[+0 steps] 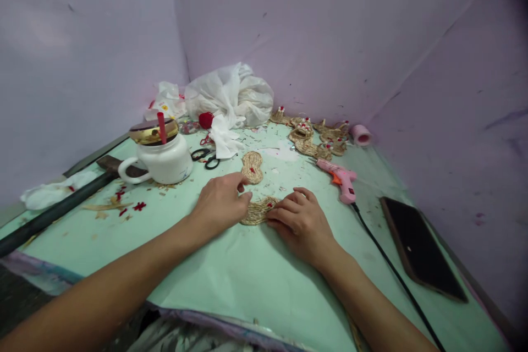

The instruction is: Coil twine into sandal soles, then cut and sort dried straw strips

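Patterned cloth (pixel 185 335) shows at the very bottom, below the front edge of a table (pixel 214 280) with a pale green cover. Above that edge, the right hand (pixel 301 223) has thumb and fingertips closed on the right end of the lower rope piece (pixel 256 213), pressing it to the cover. Facing it, the left hand (pixel 223 201) is half curled at the piece's left end, thumb and forefinger parted; whether its hidden fingers grip anything, I cannot tell. To the right lies a dark phone (pixel 421 247); to the left, a hammer (pixel 68 209) and scattered red scraps (pixel 139 206). Just beyond the hands is the upper rope piece (pixel 253 162), lying flat. Both pieces are coiled into shape and bear a small red bit, so that much looks done. Level with them are a white mug (pixel 167 162), black-handled scissors (pixel 212 163) and a pink glue gun (pixel 347 190). Farther off, beaded rope pieces (pixel 307 146) are clustered along the wall, apparently more complete; by comparison, the two flat ones seem to lack joining, raised parts and beads. Beside that cluster sits a pink roll (pixel 362 135); leftward are a white tissue (pixel 225 140), red yarn (pixel 205 119) and a bulging plastic bag (pixel 231 99).
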The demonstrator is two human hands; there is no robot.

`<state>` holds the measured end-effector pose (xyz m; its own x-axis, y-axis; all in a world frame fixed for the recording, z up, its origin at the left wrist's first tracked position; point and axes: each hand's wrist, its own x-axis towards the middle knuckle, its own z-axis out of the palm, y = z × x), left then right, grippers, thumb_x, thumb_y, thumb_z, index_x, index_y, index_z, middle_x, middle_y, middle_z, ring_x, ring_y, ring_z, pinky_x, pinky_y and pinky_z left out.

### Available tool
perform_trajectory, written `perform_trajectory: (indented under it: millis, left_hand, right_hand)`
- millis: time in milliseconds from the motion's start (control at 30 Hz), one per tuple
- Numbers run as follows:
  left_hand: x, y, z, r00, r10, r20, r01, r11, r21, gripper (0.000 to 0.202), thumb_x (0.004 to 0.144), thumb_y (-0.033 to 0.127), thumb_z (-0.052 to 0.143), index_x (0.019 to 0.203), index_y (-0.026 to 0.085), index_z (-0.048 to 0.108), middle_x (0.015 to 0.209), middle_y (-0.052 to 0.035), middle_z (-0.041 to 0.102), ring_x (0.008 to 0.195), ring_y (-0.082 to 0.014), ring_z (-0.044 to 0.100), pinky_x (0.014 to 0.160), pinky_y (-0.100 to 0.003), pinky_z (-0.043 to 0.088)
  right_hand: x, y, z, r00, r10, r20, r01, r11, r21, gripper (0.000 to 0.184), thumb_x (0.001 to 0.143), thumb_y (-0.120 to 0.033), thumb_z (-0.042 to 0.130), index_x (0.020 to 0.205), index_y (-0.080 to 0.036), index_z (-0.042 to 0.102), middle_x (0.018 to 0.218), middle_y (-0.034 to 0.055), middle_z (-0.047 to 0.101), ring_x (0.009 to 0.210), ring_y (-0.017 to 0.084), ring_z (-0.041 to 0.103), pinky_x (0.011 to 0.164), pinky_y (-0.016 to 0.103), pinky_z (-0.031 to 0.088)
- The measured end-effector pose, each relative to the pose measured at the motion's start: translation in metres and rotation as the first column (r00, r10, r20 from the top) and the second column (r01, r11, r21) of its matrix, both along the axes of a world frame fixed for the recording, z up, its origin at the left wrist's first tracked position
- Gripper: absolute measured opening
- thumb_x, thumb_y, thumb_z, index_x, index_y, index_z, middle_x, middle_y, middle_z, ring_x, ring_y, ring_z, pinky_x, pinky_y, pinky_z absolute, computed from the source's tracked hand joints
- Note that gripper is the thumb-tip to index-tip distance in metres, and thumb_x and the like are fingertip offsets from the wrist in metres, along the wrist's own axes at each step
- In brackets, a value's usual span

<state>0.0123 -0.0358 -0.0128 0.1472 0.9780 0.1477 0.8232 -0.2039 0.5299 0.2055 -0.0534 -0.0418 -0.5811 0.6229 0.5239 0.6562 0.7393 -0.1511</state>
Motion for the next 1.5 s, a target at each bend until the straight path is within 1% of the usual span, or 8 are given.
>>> perform_trajectory:
  millis: [133, 200, 300, 367, 867, 1033, 1233, 1500]
  left_hand:
    - [-0.007, 0.002, 0.002, 0.989, 0.145, 0.016, -0.143, 0.937, 0.319, 0.039, 0.073, 0.023, 0.054, 0.112, 0.017, 0.054, 0.096, -0.0080, 0.064, 0.086, -0.0227, 0.058, 0.076, -0.037, 0.042]
    - [-0.008, 0.001, 0.003, 0.999, -0.031, 0.009, 0.025, 0.914, 0.405, 0.024, 0.072, 0.019, 0.053, 0.095, 0.017, 0.062, 0.093, -0.0069, 0.064, 0.089, -0.0213, 0.057, 0.080, -0.036, 0.041]
    - [-0.002, -0.004, 0.001, 0.911, -0.406, -0.074, 0.410, 0.868, 0.280, 0.012, 0.071, 0.016, 0.053, 0.070, 0.019, 0.064, 0.077, -0.0023, 0.064, 0.079, -0.0171, 0.057, 0.079, -0.034, 0.040]
    - [0.003, -0.009, -0.002, 0.871, -0.466, -0.156, 0.489, 0.853, 0.184, 0.010, 0.068, 0.017, 0.055, 0.069, 0.019, 0.064, 0.076, -0.0030, 0.063, 0.079, -0.0184, 0.056, 0.079, -0.036, 0.039]
    - [0.022, -0.018, -0.004, 0.881, -0.293, -0.372, 0.361, 0.924, 0.127, 0.017, 0.066, 0.025, 0.052, 0.077, 0.015, 0.059, 0.080, -0.0101, 0.060, 0.080, -0.0244, 0.055, 0.085, -0.043, 0.032]
    - [0.026, -0.021, -0.005, 0.881, -0.251, -0.401, 0.323, 0.939, 0.121, 0.017, 0.068, 0.024, 0.051, 0.075, 0.013, 0.061, 0.080, -0.0114, 0.060, 0.082, -0.0253, 0.054, 0.087, -0.043, 0.033]
    - [0.025, -0.015, 0.001, 0.867, -0.305, -0.394, 0.353, 0.934, 0.053, 0.013, 0.066, 0.022, 0.052, 0.070, 0.014, 0.061, 0.079, -0.0103, 0.059, 0.076, -0.0238, 0.053, 0.078, -0.042, 0.039]
    - [0.020, -0.012, 0.005, 0.883, -0.383, -0.272, 0.387, 0.921, -0.043, 0.025, 0.066, 0.016, 0.052, 0.091, 0.016, 0.057, 0.086, -0.0078, 0.059, 0.083, -0.0238, 0.053, 0.078, -0.042, 0.040]
  right_hand:
    - [-0.002, -0.001, 0.002, 0.998, 0.000, 0.057, -0.003, 0.999, 0.050, 0.013, 0.076, -0.014, 0.059, 0.077, -0.024, 0.067, 0.073, -0.0017, 0.068, 0.073, 0.015, 0.051, 0.091, 0.040, 0.027]
    - [-0.003, -0.002, 0.003, 0.995, 0.006, 0.103, -0.014, 0.997, 0.073, 0.016, 0.076, -0.012, 0.056, 0.076, -0.024, 0.066, 0.072, -0.0016, 0.068, 0.074, 0.015, 0.051, 0.092, 0.041, 0.026]
    - [-0.007, -0.003, 0.004, 0.988, -0.012, 0.153, -0.004, 0.995, 0.099, 0.018, 0.073, -0.011, 0.055, 0.078, -0.024, 0.066, 0.071, -0.0009, 0.067, 0.075, 0.017, 0.051, 0.094, 0.042, 0.026]
    - [-0.011, -0.004, 0.003, 0.984, -0.048, 0.169, 0.029, 0.993, 0.111, 0.018, 0.071, -0.010, 0.054, 0.077, -0.023, 0.066, 0.070, 0.0000, 0.066, 0.075, 0.017, 0.050, 0.095, 0.043, 0.026]
    - [-0.017, -0.009, 0.001, 0.991, -0.077, 0.106, 0.068, 0.994, 0.086, 0.013, 0.070, -0.014, 0.053, 0.069, -0.020, 0.065, 0.067, 0.0001, 0.065, 0.064, 0.015, 0.051, 0.102, 0.047, 0.023]
    - [-0.004, -0.005, 0.005, 0.991, -0.059, -0.123, 0.059, 0.998, -0.001, 0.008, 0.070, -0.017, 0.057, 0.071, -0.020, 0.064, 0.068, -0.0006, 0.066, 0.065, 0.014, 0.057, 0.098, 0.045, 0.030]
    - [0.031, 0.004, 0.013, 0.880, -0.245, -0.407, 0.276, 0.961, 0.018, 0.005, 0.073, -0.016, 0.059, 0.070, -0.020, 0.061, 0.065, -0.0005, 0.065, 0.062, 0.015, 0.060, 0.090, 0.043, 0.038]
    - [-0.002, 0.001, 0.007, 0.996, 0.027, -0.086, -0.035, 0.995, -0.097, 0.015, 0.074, -0.016, 0.057, 0.086, -0.021, 0.065, 0.083, 0.0025, 0.067, 0.076, 0.017, 0.055, 0.085, 0.041, 0.036]
